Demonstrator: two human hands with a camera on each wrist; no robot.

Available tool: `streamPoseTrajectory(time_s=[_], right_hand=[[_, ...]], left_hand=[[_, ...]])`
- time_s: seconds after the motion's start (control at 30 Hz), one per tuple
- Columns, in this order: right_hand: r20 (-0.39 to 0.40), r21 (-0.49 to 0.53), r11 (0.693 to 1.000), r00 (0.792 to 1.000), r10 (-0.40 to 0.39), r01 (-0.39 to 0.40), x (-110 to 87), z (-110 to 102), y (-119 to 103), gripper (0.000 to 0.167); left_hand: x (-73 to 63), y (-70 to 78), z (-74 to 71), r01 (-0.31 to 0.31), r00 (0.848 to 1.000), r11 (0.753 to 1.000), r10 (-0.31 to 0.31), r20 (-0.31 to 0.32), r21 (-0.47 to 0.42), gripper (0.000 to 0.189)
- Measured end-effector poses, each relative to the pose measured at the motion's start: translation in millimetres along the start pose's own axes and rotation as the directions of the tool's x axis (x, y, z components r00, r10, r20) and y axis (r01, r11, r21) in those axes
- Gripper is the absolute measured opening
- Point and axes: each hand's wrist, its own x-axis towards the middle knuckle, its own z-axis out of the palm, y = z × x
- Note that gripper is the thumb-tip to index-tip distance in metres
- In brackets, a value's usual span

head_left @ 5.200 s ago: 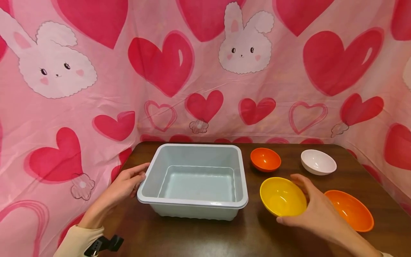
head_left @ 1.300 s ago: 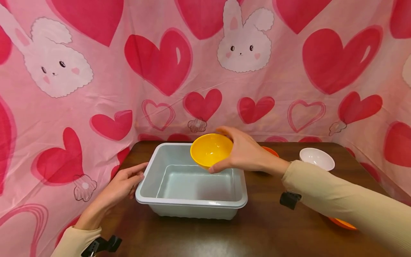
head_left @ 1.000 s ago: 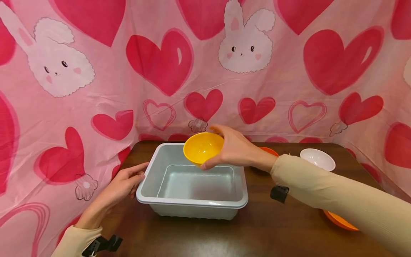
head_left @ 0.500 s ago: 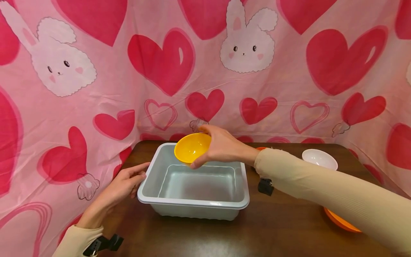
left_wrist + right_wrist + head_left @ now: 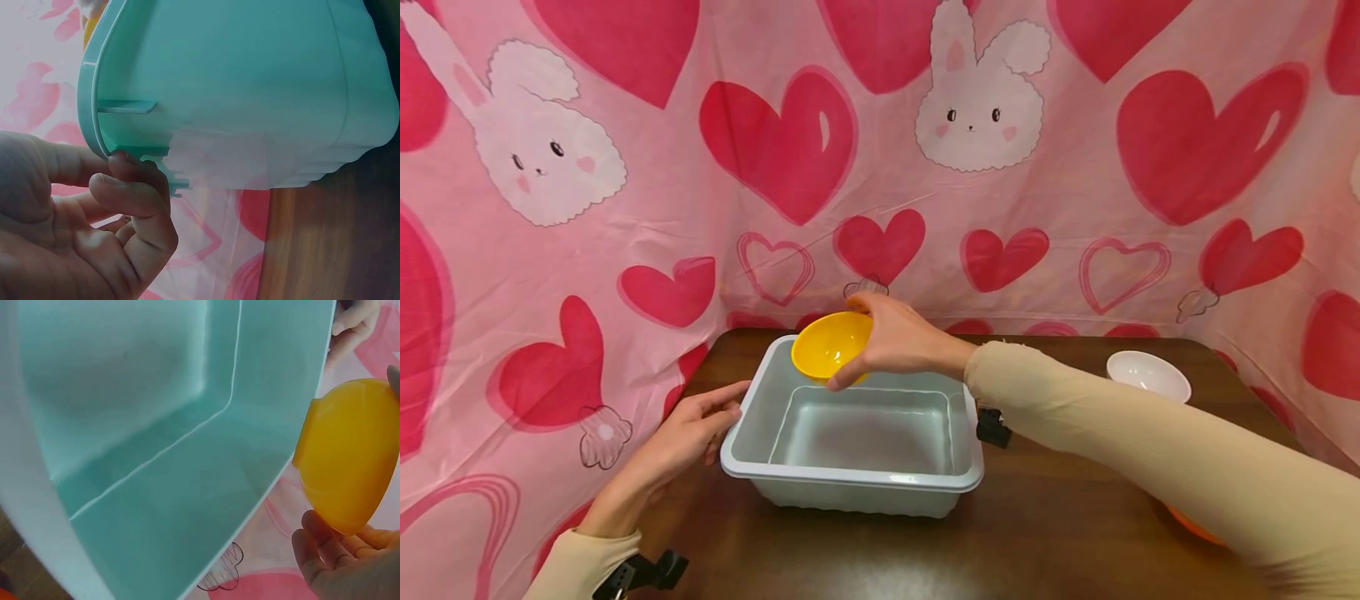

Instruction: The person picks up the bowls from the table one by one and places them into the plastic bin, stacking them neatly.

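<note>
My right hand (image 5: 901,337) grips a yellow bowl (image 5: 826,348) by its rim, thumb on the near side and fingers on the far side. The bowl is held tilted above the far left part of a pale grey-blue plastic basin (image 5: 857,477). In the right wrist view the outside and foot of the yellow bowl (image 5: 347,450) show beside the basin's wall. At the basin's left side my left hand (image 5: 698,425) holds the rim; the left wrist view shows its curled fingers (image 5: 134,200) right at the rim's corner.
A white bowl (image 5: 1146,375) stands at the back right of the brown table (image 5: 1037,517). An orange bowl (image 5: 1195,527) at the right is mostly hidden under my right sleeve (image 5: 1120,417). Pink heart-printed cloth (image 5: 880,183) hangs behind and beside the table.
My right hand has lifted the yellow bowl off the table's right side and carried it left over the basin, lately drifting further left. My left hand stays at the rim.
</note>
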Motion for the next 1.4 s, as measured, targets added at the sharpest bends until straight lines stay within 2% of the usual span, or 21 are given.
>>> streamPoseTrajectory(time_s=[0.53, 1.07, 1.4], right_hand=[[0.043, -0.023, 1.000, 0.999, -0.020, 0.021, 20.6, 24.8, -0.4, 0.108], [0.094, -0.018, 0.999, 0.994, 0.050, -0.049, 30.6, 49.7, 3.2, 0.109], [0.121, -0.030, 0.998, 0.991, 0.049, -0.046, 34.3, 61.0, 7.4, 0.104]], left_hand=[[0.5, -1.2, 1.0, -0.010, 1.000, 1.000, 0.010, 0.005, -0.006, 0.057], [0.1, 1.5, -1.0, 0.018, 1.000, 1.000, -0.018, -0.005, 0.013, 0.059], [-0.2, 0.7, -1.4, 0.023, 1.000, 1.000, -0.023, -0.003, 0.018, 0.060]])
